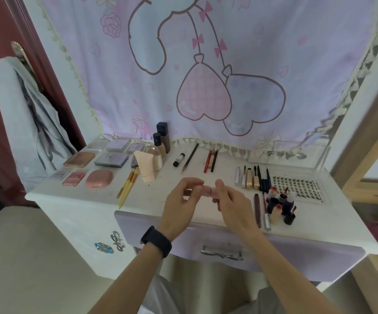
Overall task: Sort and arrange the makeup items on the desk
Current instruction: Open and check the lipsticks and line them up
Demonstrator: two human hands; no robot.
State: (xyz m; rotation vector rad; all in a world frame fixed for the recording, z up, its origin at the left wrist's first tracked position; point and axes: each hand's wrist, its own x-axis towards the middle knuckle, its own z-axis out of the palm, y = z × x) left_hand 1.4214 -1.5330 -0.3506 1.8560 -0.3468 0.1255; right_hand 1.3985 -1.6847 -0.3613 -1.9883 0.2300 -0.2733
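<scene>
My left hand (182, 201) and my right hand (230, 200) meet above the middle of the white desk (88, 200). Between their fingertips they pinch a small pink makeup item (207, 191), one hand at each end; fingers hide most of it. Compacts and palettes (99, 179) lie in rows at the desk's left. Foundation bottles and a cream tube (158, 152) stand behind them. Pencils (210, 160) lie at the back centre. Slim tubes and mascaras (252, 177) are lined up on the right, with small lip bottles (278, 205) in front of them.
Yellow-handled brushes (126, 184) lie left of centre. A false-lash card (301, 186) and a clear acrylic tray (297, 157) sit at the right back. A cartoon curtain (206, 75) hangs behind the desk. A drawer (222, 252) is below my wrists.
</scene>
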